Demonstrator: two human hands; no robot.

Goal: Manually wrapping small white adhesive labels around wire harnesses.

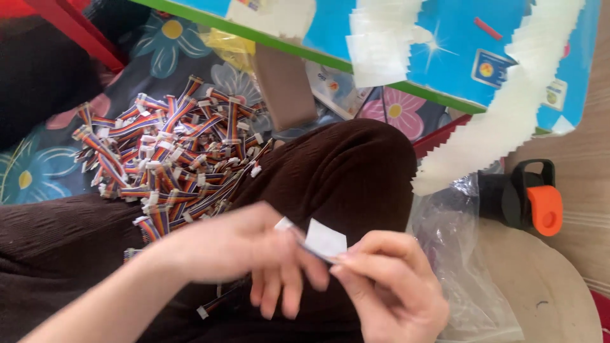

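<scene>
a small white label (325, 240) sits between the two hands, low in the middle of the view, above the lap in brown trousers (343, 171). it appears to be wrapped or pressed onto a short ribbon cable (289, 227) whose white plug end peeks out just left of the label. to do this well, i judge the label should be kept square to the cable and pinched flat from the fold outward, so its edges meet cleanly and no wire is left loose.

the right hand (391, 286) grasps the label's lower edge between thumb and forefinger, its other fingers curled under. the left hand (244, 251) comes in from the lower left, forearm slanting up across the lap, its fingers hanging down and blurred; it seems to pinch the cable near the plug, though the grip itself is hard to make out.

beyond the knee lies a heap of rainbow ribbon cables (171, 152) on a flowered cloth (38, 171). a strip of white labels (502, 121) drapes off a blue board (454, 44), with a clear plastic bag (457, 267) just beside the right hand
</scene>
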